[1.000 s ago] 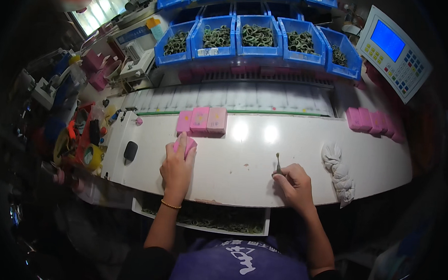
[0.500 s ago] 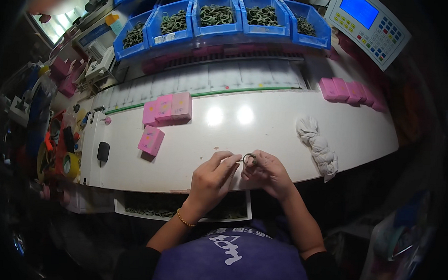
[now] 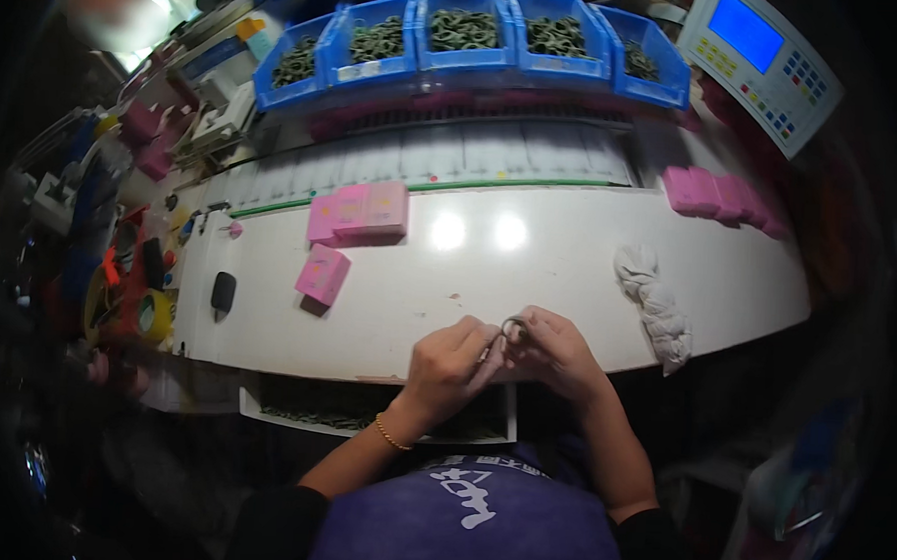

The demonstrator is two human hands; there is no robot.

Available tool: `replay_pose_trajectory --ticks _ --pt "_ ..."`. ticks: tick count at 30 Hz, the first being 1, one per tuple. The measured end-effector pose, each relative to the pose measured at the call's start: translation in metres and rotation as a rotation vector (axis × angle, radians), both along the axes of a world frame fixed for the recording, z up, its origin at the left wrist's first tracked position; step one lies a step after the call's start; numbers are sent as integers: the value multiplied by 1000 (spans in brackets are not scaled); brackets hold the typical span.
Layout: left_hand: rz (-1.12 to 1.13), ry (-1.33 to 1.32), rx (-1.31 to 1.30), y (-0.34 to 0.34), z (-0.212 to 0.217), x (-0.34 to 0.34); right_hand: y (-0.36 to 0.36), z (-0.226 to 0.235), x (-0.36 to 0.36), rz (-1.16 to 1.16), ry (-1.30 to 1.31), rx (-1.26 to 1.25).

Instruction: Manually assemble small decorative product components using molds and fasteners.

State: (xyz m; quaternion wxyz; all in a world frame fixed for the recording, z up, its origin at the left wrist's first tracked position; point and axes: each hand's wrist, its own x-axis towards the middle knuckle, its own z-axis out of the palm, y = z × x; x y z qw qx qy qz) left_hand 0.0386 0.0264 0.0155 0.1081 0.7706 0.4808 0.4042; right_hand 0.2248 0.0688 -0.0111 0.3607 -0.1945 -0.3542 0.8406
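Over the front edge of the white table, both hands meet around a small dark green ring (image 3: 512, 325). My right hand (image 3: 562, 353) pinches it, and the ring's loop stands up between thumb and fingers. My left hand (image 3: 453, 362) has its fingers pressed together against the ring's left side; whether anything else is in them I cannot make out. A gold bead bracelet (image 3: 390, 433) circles the left wrist. Below the hands, an open white drawer (image 3: 251, 404) holds a heap of dark greenish pieces.
Pink blocks (image 3: 371, 212) stand on the table (image 3: 570, 245) at left, more pink blocks (image 3: 722, 195) at far right. A twisted white cloth (image 3: 653, 304) lies right of my hands. Blue bins (image 3: 465, 58) of green rings line the back, beside a keypad device (image 3: 763, 64) with a blue screen.
The whole scene has shifted right in the picture as my head turned. My left fingers have come closer to my right hand, and the ring has tilted slightly.
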Motion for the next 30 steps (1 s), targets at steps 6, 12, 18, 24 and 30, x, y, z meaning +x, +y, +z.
replay_pose_trajectory --ticks 6,12,18,24,30 --pt "30 -457 -374 -15 -9 4 -6 12 9 20 -466 351" --pt "-107 -1056 -1157 -28 -4 -15 -11 19 18 74 -468 535" --pt "-151 -154 -559 -62 -1 -34 12 22 18 -234 -795 592" --pt "95 -13 -368 -74 12 -67 31 12 6 -644 -1074 892" --pt "746 319 50 -19 24 -130 2 3 6 -764 -1014 858"
